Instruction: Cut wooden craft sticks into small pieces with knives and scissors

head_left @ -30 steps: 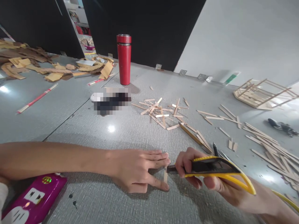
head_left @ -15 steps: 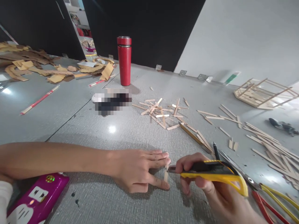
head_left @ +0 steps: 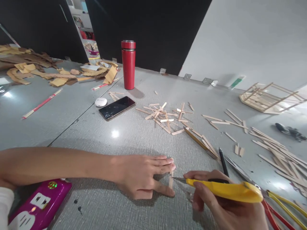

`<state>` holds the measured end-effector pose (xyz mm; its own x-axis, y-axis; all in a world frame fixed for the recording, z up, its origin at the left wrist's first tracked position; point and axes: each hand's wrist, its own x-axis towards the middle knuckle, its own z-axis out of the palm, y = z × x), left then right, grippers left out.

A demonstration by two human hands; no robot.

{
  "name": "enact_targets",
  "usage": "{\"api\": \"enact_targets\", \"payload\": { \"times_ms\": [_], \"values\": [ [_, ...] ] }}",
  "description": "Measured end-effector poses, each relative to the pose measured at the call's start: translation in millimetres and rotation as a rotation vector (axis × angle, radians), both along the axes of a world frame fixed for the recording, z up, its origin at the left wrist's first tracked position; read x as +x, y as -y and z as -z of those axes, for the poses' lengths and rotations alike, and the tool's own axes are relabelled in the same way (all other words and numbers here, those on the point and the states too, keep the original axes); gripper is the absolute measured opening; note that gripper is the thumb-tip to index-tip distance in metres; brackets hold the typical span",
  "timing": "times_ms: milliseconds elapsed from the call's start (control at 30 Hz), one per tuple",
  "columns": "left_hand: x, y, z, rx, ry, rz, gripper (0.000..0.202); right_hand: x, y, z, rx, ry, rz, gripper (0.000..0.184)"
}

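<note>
My left hand [head_left: 142, 175] lies palm down on the grey table, its fingers stretched out and spread. Its fingertips press on a short wooden craft stick [head_left: 171, 181] that shows between the index finger and the other fingers. In my right hand [head_left: 216, 198] is a yellow and black utility knife [head_left: 222, 190], gripped with the blade pointing left. The blade tip is at the stick's right edge; whether it touches is hard to tell. A small pale scrap [head_left: 190, 195] lies by the right fingers.
Loose craft sticks [head_left: 159, 115] are scattered ahead, with more in a pile [head_left: 285, 156] at right. Near my right hand lie a black pen [head_left: 223, 163] and scissors [head_left: 240, 169]. A red flask [head_left: 128, 65], a phone [head_left: 117, 108] and a purple case [head_left: 39, 204] are also there.
My right hand has turned the knife so its yellow side faces up, and has shifted slightly right and down. My left hand stays on the stick.
</note>
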<state>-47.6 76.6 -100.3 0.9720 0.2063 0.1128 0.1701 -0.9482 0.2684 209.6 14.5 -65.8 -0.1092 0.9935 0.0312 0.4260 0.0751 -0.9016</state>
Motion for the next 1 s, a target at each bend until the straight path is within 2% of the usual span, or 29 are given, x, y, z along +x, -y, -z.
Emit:
{"api": "enact_targets", "payload": {
  "times_ms": [100,133,267,367,467,567,600,667,767,867,933,967,1000],
  "values": [
    [0.2,0.0,0.0,0.002,0.047,0.008,0.05,14.1,-16.3,-3.8,0.13,0.048,-0.338,0.004],
    [0.0,0.1,0.1,0.001,0.055,0.008,0.05,19.2,-22.1,-3.5,0.172,0.06,-0.433,0.004],
    [-0.7,0.7,0.1,-0.02,0.067,-0.001,0.05,34.9,-36.6,3.0,0.192,0.064,-0.643,0.01],
    [-0.8,0.8,0.0,-0.041,0.079,0.005,0.051,38.3,-38.3,6.5,0.157,0.057,-0.692,0.013],
    [-0.9,0.6,0.4,-0.048,0.09,0.013,0.05,36.9,-36.3,3.9,0.16,0.059,-0.663,0.011],
    [-1.0,0.4,1.8,-0.036,0.092,0.014,0.05,39.5,-30.6,-3.1,0.22,0.199,-0.62,0.004],
    [-1.0,0.3,2.5,-0.028,0.092,0.015,0.05,42.2,-27.4,-5.2,0.198,0.271,-0.589,0.008],
    [-0.8,0.0,4.0,-0.021,0.089,0.02,0.05,49.6,-19.6,-8.4,0.048,0.32,-0.533,0.025],
    [-0.3,0.0,5.5,-0.026,0.092,0.024,0.05,57.4,-9.5,-12.3,-0.361,0.128,-0.52,0.048],
    [0.1,2.0,5.7,-0.017,0.113,0.017,0.05,51.9,-8.3,-21.3,-0.73,-0.135,-0.521,0.045],
    [0.3,4.7,5.6,0.002,0.122,0.002,0.049,42.2,-11.5,-29.2,-0.86,-0.212,-0.482,0.039],
    [0.5,6.3,5.6,0.015,0.119,-0.008,0.05,36.9,-13.1,-32.3,-0.868,-0.186,-0.454,0.041],
    [0.7,8.0,5.6,0.03,0.115,-0.018,0.051,31.9,-14.3,-34.3,-0.857,-0.07,-0.445,0.043]
  ]
}}
